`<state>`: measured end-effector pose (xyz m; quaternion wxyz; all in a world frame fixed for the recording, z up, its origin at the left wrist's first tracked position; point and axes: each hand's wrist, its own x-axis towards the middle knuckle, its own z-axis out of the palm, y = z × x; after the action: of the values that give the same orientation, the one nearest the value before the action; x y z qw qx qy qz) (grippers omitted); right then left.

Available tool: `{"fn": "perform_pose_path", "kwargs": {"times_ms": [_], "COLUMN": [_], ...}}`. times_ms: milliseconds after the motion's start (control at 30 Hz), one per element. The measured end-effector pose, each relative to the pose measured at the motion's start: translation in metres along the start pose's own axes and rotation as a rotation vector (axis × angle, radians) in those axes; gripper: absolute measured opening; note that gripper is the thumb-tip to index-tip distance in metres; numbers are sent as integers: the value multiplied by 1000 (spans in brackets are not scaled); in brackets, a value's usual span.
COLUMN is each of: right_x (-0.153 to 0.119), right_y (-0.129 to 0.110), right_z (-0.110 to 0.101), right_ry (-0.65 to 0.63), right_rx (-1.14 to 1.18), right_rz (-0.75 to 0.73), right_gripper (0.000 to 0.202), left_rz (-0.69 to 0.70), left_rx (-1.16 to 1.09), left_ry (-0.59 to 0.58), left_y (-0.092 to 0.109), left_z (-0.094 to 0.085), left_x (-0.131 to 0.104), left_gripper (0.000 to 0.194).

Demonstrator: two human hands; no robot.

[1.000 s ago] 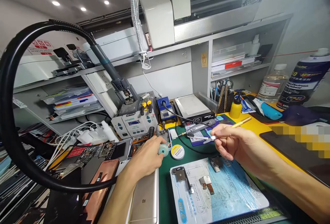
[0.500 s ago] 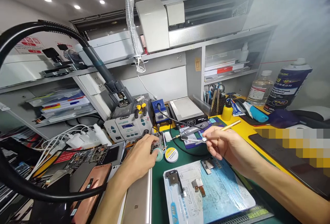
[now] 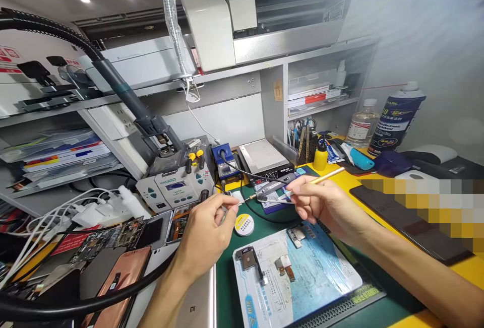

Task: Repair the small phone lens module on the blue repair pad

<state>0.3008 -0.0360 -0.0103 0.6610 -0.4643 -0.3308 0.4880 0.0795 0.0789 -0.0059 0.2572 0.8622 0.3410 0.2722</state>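
Observation:
My left hand hovers over the green mat with thumb and forefinger pinched on what looks like a thin wire end, just left of a round yellow-labelled tin. My right hand holds a gold-handled brush tool pointing left, its bristled tip above the mat near a black cable. A pale blue work pad with several small phone parts lies below both hands.
A thick black hose arcs across the left. Behind stand a hot-air station, a blue solder station and a heating plate. Phones and boards lie left; a bottle and a spray can stand right.
My left hand has lifted off the teal spool and its fingers have pinched together. My right hand keeps the brush tool in much the same pose. The view has swung right.

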Motion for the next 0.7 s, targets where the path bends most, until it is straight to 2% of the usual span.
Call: {"fn": "perform_pose_path", "kwargs": {"times_ms": [300, 500, 700], "right_x": [4, 4, 3], "right_y": [-2, -4, -4], "right_z": [-7, -8, -7], "right_ry": [59, 80, 58], "right_rx": [26, 35, 18], "right_rz": [-18, 1, -1], "right_gripper": [9, 5, 5], "left_rz": [-43, -113, -87], "left_rx": [62, -22, -37], "left_ry": [-6, -125, -211], "left_y": [-9, -11, 1], "left_z": [0, -3, -6], "left_x": [6, 5, 0], "left_gripper": [16, 22, 21]}}
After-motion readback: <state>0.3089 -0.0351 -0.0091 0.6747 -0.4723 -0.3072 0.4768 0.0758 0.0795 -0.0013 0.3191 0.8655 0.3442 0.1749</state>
